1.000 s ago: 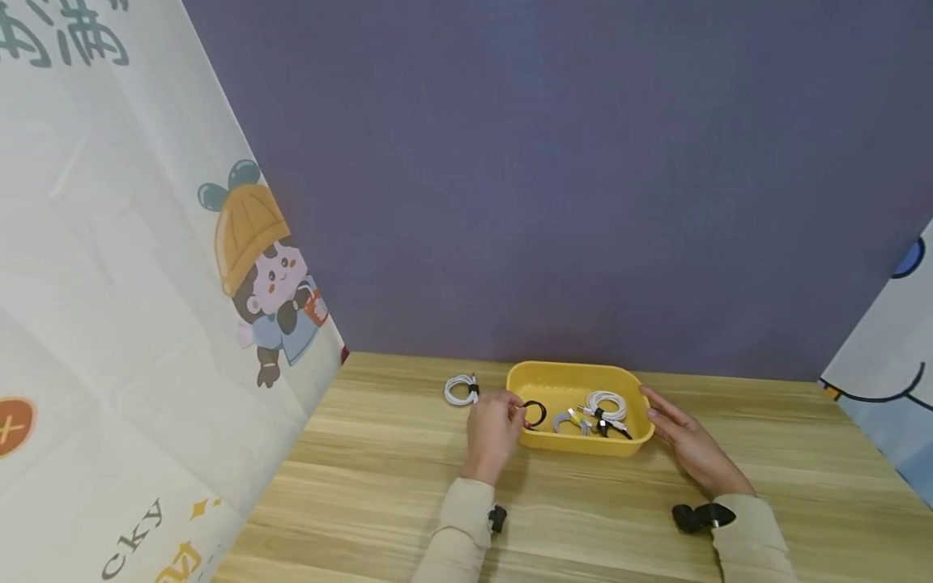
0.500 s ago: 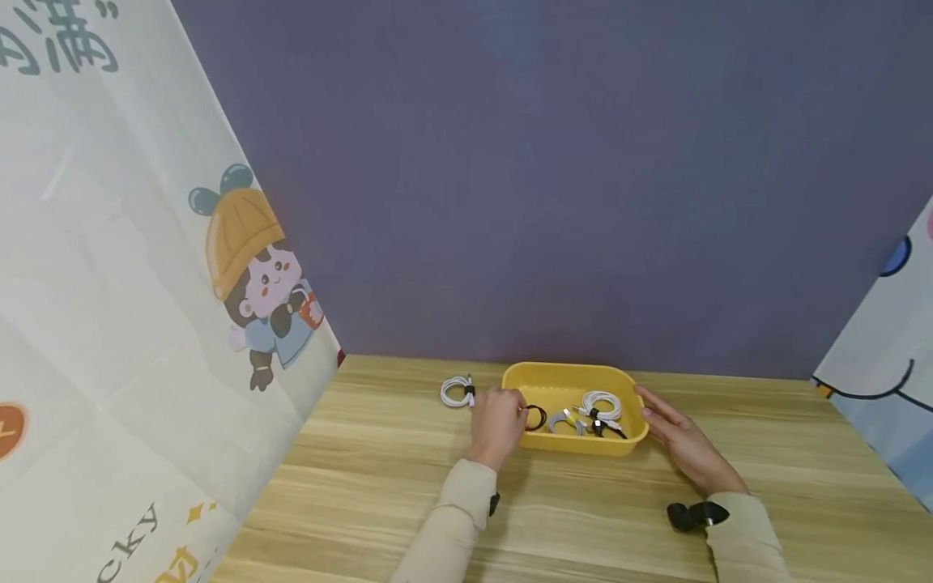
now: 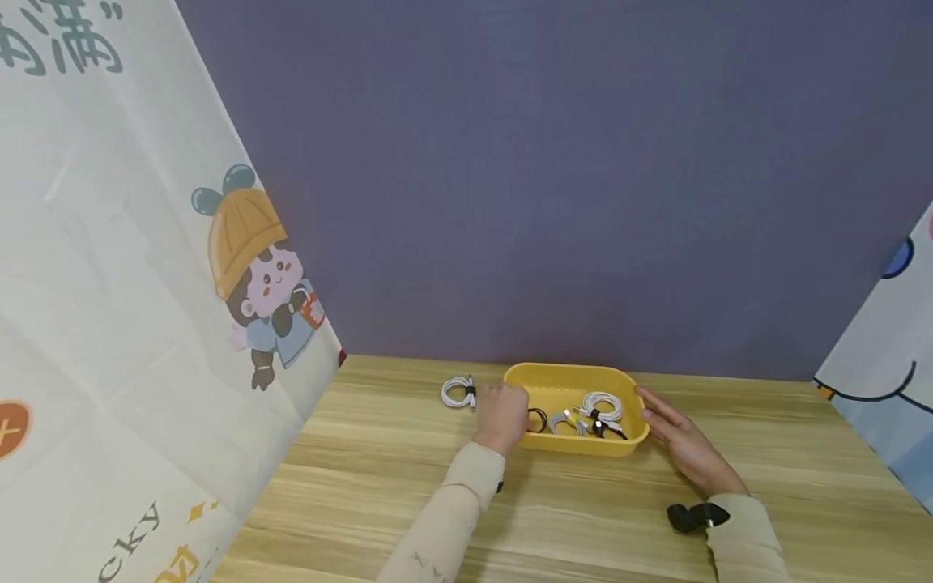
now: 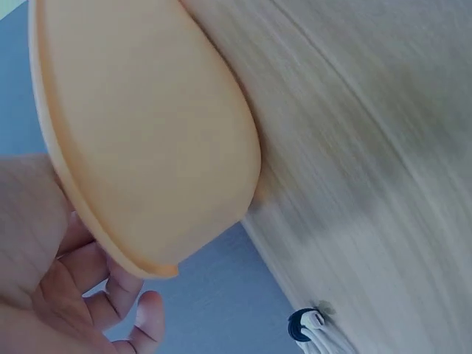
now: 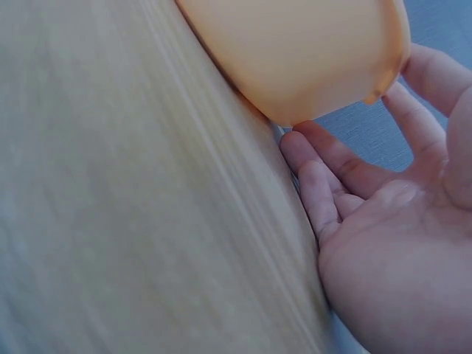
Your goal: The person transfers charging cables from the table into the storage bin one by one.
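A yellow plastic basket (image 3: pixel 583 444) stands against the back wall with several coiled cables inside. My left hand (image 3: pixel 501 414) is palm down over its left rim, back of the hand up, and bent fingers (image 4: pixel 110 295) show beyond the rim in the left wrist view. Close beside that hand lies a black cable (image 3: pixel 543 418) in the basket, partly hidden; I cannot tell whether the fingers grip it. My right hand (image 3: pixel 692 453) rests outstretched fingers against the basket's right end. A grey cable with a yellow tie (image 3: pixel 568 424) and a white coiled cable (image 3: pixel 602 407) lie inside.
Left of the basket, a white coiled cable with a black strap (image 3: pixel 458 392) lies on the wooden table (image 3: pixel 583 518). Behind rises a dark blue-grey wall (image 3: pixel 554 178). A printed white panel (image 3: pixel 131 283) borders the left side.
My left hand has turned from fingertips at the black cable to back up over the left rim. The right hand stays against the basket's right end. The view has shifted slightly.
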`<state>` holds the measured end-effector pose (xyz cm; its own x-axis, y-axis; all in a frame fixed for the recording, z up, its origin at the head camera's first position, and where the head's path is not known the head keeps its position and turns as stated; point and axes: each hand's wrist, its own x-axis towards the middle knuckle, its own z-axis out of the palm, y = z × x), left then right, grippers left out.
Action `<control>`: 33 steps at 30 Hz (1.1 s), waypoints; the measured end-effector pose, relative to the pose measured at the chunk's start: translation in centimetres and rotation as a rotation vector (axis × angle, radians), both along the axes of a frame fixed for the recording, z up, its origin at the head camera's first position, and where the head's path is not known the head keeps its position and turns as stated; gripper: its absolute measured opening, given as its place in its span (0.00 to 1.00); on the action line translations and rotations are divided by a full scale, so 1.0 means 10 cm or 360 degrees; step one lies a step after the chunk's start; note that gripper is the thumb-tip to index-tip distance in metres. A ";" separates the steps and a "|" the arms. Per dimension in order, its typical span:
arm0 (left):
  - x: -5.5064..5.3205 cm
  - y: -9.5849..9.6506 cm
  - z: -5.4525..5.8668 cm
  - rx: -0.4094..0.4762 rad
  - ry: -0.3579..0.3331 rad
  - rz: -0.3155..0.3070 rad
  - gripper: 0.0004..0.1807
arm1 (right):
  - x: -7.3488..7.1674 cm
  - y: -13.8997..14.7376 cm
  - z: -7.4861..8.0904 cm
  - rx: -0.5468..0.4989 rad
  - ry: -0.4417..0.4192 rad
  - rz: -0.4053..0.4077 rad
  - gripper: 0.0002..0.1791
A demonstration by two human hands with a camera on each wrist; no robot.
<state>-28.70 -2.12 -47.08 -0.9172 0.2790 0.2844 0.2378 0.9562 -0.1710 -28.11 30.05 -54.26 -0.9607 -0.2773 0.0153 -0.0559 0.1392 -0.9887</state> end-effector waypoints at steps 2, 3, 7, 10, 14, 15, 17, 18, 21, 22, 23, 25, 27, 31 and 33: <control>-0.01 0.02 0.00 -0.0036 -0.0035 0.0002 0.06 | 0.00 0.00 0.00 -0.0003 0.0001 0.0000 0.36; -0.01 0.04 0.00 -0.0041 -0.0048 0.0001 0.06 | 0.00 0.00 -0.01 -0.0005 0.0003 -0.0002 0.36; -0.04 0.08 0.00 -0.0055 -0.0089 0.0035 0.05 | 0.00 0.01 -0.01 -0.0022 0.0007 0.0003 0.36; -0.05 0.11 0.02 -0.0075 -0.0145 0.0070 0.03 | 0.00 0.01 -0.01 -0.0028 0.0007 0.0010 0.36; -0.07 0.15 0.02 -0.0054 -0.0208 0.0096 0.02 | 0.00 0.00 -0.01 -0.0023 0.0006 0.0014 0.36; -0.08 0.16 0.02 -0.0044 -0.0214 0.0101 0.03 | 0.00 0.00 -0.01 -0.0024 0.0005 0.0013 0.36; -0.09 0.18 0.02 -0.0025 -0.0231 0.0112 0.02 | 0.00 -0.01 -0.01 -0.0024 0.0007 0.0007 0.36; -0.09 0.19 0.02 -0.0024 -0.0241 0.0120 0.02 | 0.00 -0.01 -0.01 -0.0024 0.0008 0.0005 0.36; -0.10 0.22 0.02 -0.0034 -0.0281 0.0155 0.02 | -0.01 -0.01 -0.03 -0.0030 0.0014 -0.0002 0.36; -0.11 0.23 0.02 -0.0040 -0.0301 0.0166 0.02 | -0.01 0.00 -0.03 -0.0030 0.0016 -0.0003 0.36; -0.11 0.23 0.02 -0.0044 -0.0318 0.0176 0.02 | -0.01 0.00 -0.03 -0.0032 0.0017 -0.0002 0.36; -0.13 0.25 0.01 -0.0051 -0.0352 0.0192 0.03 | -0.01 0.00 -0.04 -0.0034 0.0020 -0.0001 0.35; -0.14 0.26 0.01 -0.0059 -0.0379 0.0210 0.04 | -0.02 0.00 -0.04 -0.0033 0.0021 0.0000 0.35; -0.14 0.28 0.01 -0.0071 -0.0426 0.0244 0.04 | -0.02 0.01 -0.04 -0.0031 0.0019 0.0008 0.36; -0.14 0.28 0.00 -0.0077 -0.0436 0.0256 0.04 | -0.02 0.01 -0.04 -0.0024 0.0011 0.0009 0.36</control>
<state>-30.11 0.72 -47.03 -0.9913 0.1313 0.0106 0.1277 0.9776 -0.1676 -28.33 30.13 -54.70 -0.9589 -0.2825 0.0260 -0.0633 0.1237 -0.9903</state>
